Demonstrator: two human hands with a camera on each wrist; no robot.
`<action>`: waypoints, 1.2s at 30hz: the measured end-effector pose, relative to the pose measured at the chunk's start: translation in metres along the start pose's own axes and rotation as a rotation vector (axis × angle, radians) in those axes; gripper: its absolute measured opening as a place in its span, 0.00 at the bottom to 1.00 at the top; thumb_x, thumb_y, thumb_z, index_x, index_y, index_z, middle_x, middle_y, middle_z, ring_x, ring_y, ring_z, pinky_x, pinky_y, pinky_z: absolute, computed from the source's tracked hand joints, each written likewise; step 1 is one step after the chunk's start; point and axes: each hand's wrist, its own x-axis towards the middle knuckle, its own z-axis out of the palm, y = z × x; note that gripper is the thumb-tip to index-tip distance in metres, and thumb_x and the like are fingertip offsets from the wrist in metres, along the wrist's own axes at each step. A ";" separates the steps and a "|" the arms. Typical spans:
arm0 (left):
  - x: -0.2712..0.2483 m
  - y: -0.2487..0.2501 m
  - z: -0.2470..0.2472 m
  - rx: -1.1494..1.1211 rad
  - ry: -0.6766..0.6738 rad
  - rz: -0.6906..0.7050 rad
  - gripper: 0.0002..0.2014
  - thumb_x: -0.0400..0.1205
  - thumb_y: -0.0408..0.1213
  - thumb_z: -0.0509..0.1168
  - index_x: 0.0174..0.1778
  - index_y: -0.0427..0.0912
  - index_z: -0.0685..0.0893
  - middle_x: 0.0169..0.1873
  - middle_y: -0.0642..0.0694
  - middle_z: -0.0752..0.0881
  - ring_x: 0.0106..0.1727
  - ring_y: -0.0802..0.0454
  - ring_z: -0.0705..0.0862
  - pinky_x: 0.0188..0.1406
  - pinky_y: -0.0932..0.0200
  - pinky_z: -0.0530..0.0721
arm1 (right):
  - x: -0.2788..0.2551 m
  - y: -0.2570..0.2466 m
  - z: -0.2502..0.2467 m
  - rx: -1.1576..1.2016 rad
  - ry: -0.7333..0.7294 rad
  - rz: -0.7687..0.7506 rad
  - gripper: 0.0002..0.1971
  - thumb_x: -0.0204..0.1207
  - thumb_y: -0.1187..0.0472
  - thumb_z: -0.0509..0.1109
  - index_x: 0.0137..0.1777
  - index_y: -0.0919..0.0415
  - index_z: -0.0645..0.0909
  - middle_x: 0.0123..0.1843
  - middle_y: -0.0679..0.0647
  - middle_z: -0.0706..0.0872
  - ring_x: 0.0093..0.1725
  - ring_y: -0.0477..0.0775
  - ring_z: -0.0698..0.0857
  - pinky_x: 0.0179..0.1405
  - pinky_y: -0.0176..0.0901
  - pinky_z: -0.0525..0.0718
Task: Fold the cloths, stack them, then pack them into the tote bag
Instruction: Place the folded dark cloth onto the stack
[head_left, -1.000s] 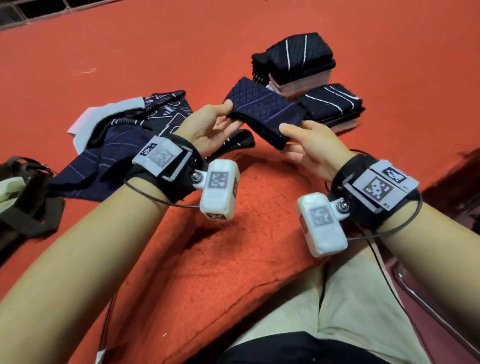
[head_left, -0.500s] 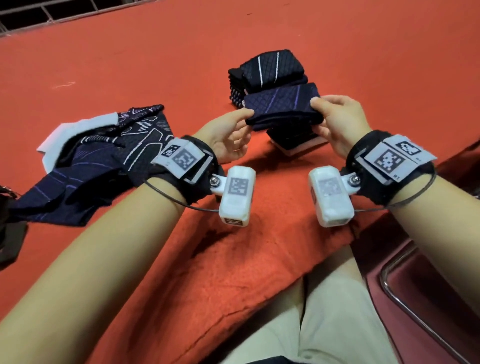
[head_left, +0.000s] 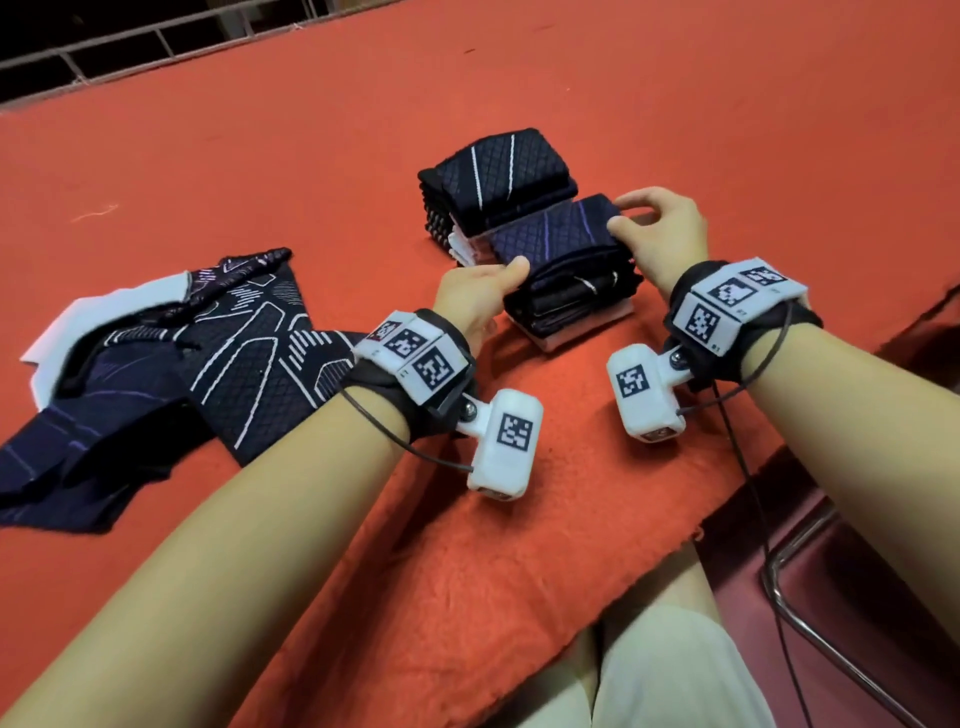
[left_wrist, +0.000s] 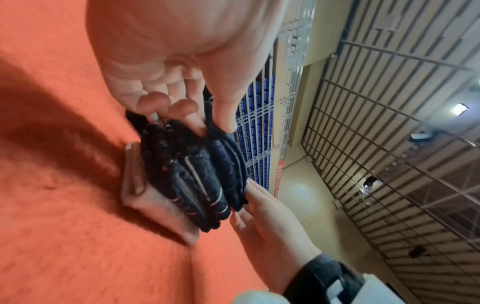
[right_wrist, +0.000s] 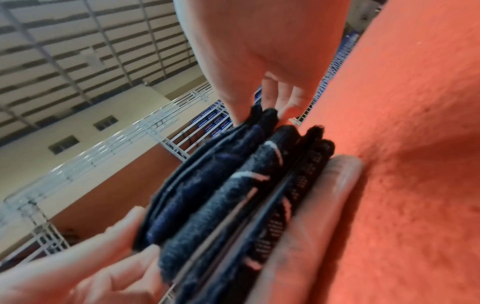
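A folded navy cloth with purple stripes (head_left: 556, 234) lies on top of the near stack of folded cloths (head_left: 571, 296). My left hand (head_left: 511, 275) pinches its near left corner, thumb on top. Its far right end is pinched by my right hand (head_left: 623, 215). In the left wrist view the thumb and fingers (left_wrist: 192, 119) nip the top cloth (left_wrist: 228, 160) above the stack (left_wrist: 182, 174). The right wrist view shows my right fingers (right_wrist: 288, 107) gripping the same cloth (right_wrist: 197, 185). A second folded stack (head_left: 493, 176) stands just behind. The tote bag is out of view.
A heap of unfolded navy patterned cloths (head_left: 156, 374) with a white cloth (head_left: 98, 312) lies on the orange table cover (head_left: 519, 493) to the left. A metal chair frame (head_left: 841, 639) sits beyond the table's right edge. A railing (head_left: 130, 47) runs along the far side.
Both hands have carried the folded navy cloth from in front of me to the right and set it down on the near stack. Both still hold it.
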 end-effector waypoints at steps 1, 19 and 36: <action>0.000 0.000 0.000 0.010 0.003 0.018 0.09 0.80 0.41 0.68 0.33 0.48 0.81 0.26 0.53 0.75 0.26 0.58 0.68 0.25 0.65 0.64 | 0.001 0.001 0.001 -0.017 -0.004 -0.022 0.11 0.71 0.62 0.70 0.53 0.54 0.86 0.37 0.51 0.83 0.26 0.38 0.78 0.34 0.32 0.77; 0.011 -0.024 -0.006 0.244 -0.133 0.107 0.30 0.82 0.45 0.64 0.79 0.54 0.61 0.47 0.44 0.85 0.24 0.58 0.70 0.14 0.72 0.65 | -0.013 0.017 -0.006 -0.305 -0.218 -0.063 0.15 0.82 0.56 0.61 0.64 0.56 0.84 0.66 0.55 0.84 0.70 0.53 0.78 0.62 0.32 0.69; -0.014 0.006 -0.048 0.350 0.010 0.362 0.16 0.82 0.38 0.64 0.66 0.41 0.79 0.33 0.50 0.81 0.15 0.69 0.75 0.14 0.75 0.68 | -0.032 -0.035 -0.009 -0.600 -0.048 -0.180 0.19 0.82 0.54 0.56 0.67 0.63 0.75 0.68 0.67 0.73 0.69 0.68 0.69 0.65 0.56 0.71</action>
